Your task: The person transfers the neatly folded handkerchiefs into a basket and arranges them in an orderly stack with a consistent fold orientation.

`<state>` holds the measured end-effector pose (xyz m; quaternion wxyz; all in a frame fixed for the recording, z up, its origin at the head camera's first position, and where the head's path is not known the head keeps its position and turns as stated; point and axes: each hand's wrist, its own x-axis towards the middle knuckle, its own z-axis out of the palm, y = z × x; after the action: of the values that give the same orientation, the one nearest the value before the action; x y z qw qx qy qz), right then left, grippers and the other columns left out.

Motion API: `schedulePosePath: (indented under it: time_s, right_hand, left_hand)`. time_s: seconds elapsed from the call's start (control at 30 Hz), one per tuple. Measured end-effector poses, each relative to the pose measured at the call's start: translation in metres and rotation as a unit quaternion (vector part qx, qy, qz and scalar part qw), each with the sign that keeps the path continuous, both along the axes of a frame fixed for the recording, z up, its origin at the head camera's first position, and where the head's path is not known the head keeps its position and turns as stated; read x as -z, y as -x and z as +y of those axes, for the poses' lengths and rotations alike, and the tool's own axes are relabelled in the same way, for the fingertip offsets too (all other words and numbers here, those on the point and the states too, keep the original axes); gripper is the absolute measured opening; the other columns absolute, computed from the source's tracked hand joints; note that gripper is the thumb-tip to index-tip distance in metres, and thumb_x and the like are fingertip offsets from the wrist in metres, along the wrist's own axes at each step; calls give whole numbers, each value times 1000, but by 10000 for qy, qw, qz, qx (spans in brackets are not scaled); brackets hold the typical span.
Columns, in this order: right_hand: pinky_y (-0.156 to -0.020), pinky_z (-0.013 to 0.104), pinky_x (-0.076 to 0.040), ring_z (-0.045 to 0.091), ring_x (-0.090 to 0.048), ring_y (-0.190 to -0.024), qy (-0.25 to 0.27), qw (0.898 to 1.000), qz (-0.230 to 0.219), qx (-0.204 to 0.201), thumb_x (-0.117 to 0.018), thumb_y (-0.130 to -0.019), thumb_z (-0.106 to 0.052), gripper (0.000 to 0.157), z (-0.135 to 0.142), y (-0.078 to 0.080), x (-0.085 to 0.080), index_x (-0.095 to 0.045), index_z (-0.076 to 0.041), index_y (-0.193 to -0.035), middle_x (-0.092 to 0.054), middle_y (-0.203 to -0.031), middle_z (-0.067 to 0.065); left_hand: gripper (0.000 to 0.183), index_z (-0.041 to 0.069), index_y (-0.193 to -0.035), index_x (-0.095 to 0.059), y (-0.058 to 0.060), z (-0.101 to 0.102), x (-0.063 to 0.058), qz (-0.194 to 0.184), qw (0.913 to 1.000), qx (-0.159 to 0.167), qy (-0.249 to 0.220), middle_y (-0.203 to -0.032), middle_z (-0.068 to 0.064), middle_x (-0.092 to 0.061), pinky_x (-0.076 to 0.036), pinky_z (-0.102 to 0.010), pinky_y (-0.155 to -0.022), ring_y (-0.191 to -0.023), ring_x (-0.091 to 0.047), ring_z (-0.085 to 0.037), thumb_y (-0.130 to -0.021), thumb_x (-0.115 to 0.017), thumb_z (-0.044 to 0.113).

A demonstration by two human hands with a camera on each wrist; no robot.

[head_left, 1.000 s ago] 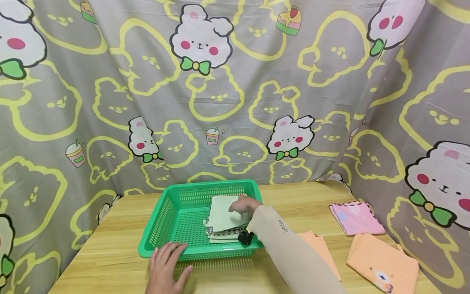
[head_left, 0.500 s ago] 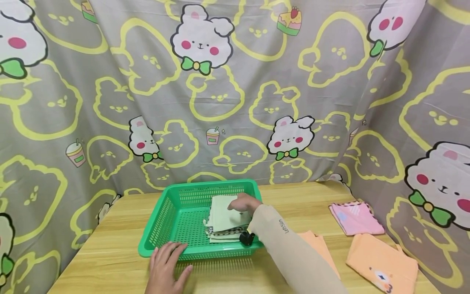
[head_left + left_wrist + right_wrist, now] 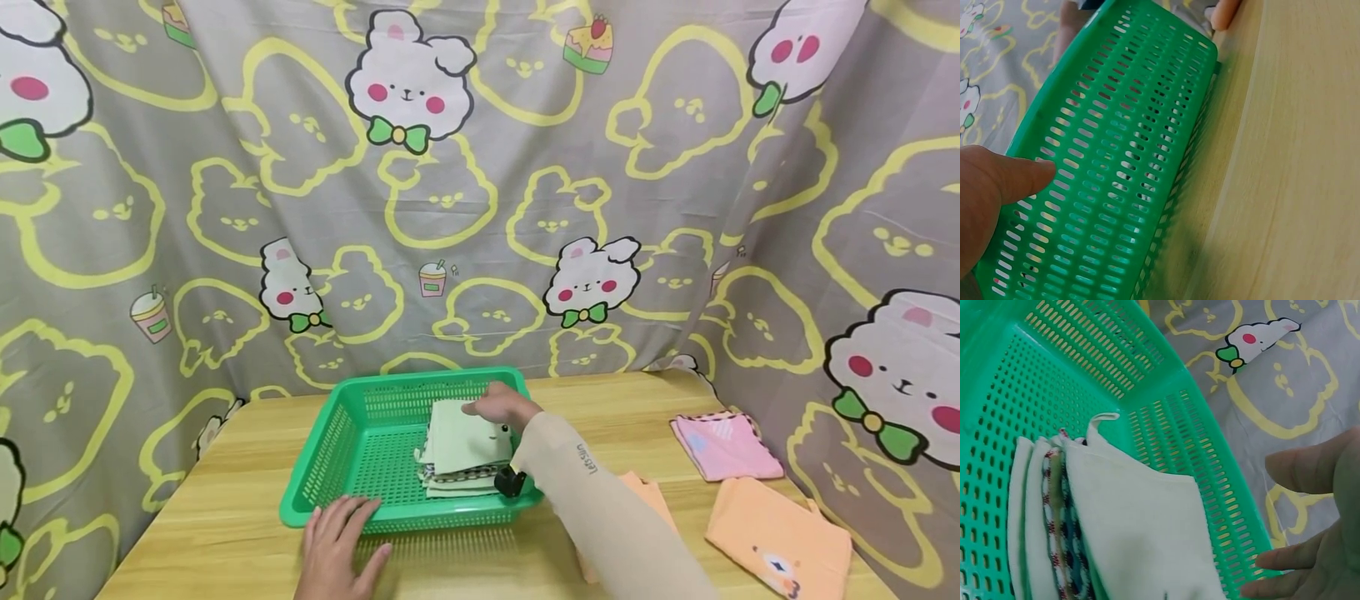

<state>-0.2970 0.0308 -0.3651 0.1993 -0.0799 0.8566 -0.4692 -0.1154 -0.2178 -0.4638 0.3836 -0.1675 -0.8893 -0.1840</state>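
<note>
My left hand (image 3: pixel 341 546) rests its fingers on the near rim of a green plastic basket (image 3: pixel 330 450). In the left wrist view its thumb (image 3: pixel 1029 178) lies over the outside of the slotted wall. Inside the basket, towards the right, a stack of folded towels (image 3: pixel 457 482) has a pale green towel (image 3: pixel 461 442) on top. My right hand (image 3: pixel 504 404) is above the basket's right side. The right wrist view has its thumb and fingers (image 3: pixel 1291 556) spread, with nothing between them, beside the pale green towel (image 3: pixel 1141 519). Whether those fingers touch the rim is unclear.
A folded pink towel (image 3: pixel 726 446) and an orange towel (image 3: pixel 780 533) lie on the wooden table (image 3: pixel 600 408) at the right. Another orange towel (image 3: pixel 652 492) is partly hidden by the right sleeve (image 3: pixel 592 483). A printed curtain (image 3: pixel 480 183) hangs behind the table.
My right hand has lifted slightly from the top towel and shifted up and right, uncovering part of a small printed face. My left hand stays at the rim.
</note>
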Motion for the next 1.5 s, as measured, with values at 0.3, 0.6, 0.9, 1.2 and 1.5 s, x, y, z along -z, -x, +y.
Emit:
schedulePosePath:
  time_s: [0.3,0.6,0.9,1.2,1.5]
  right_hand:
    - [-96,49,-45,38,-51,-122,526,9982,283,91,-63,-95,-28,64,11,3,-13,-36,2,-145,-47,-139,21]
    - [-86,47,-50,36,-62,-101,894,9950,454,-4,-61,-97,-24,48,34,8,-17,-46,-2,-137,-59,-113,17]
    - [-72,37,-53,35,-62,-96,830,9946,604,158,-60,-97,-23,45,60,14,-15,-49,0,-134,-55,-111,16]
    - [-75,36,-52,35,-61,-101,564,9957,677,296,-56,-99,-24,46,85,16,-8,-47,1,-136,-54,-121,20]
    - [-68,33,-52,32,-62,-96,500,9948,729,509,-58,-97,-25,45,111,21,7,-50,1,-133,-57,-115,18]
  left_hand:
    - [56,9,-118,-64,2,0,1,87,9999,56,17,-114,-14,-62,-18,-50,-108,-112,-49,-34,-66,-82,23]
    - [57,8,-118,-64,1,0,1,33,10000,46,26,-115,-14,-61,-12,-45,-112,-112,-49,-35,-66,-83,23]
    - [57,8,-118,-64,1,0,0,-24,10000,-21,21,-115,-13,-61,-24,-59,-101,-112,-49,-35,-65,-84,21]
    - [58,9,-118,-64,0,-1,1,13,10000,3,-10,-114,-13,-61,-19,-54,-106,-111,-49,-35,-65,-84,19]
    - [56,8,-117,-65,0,-1,1,-10,10000,-25,-4,-114,-13,-61,-25,-60,-99,-111,-49,-35,-65,-83,21]
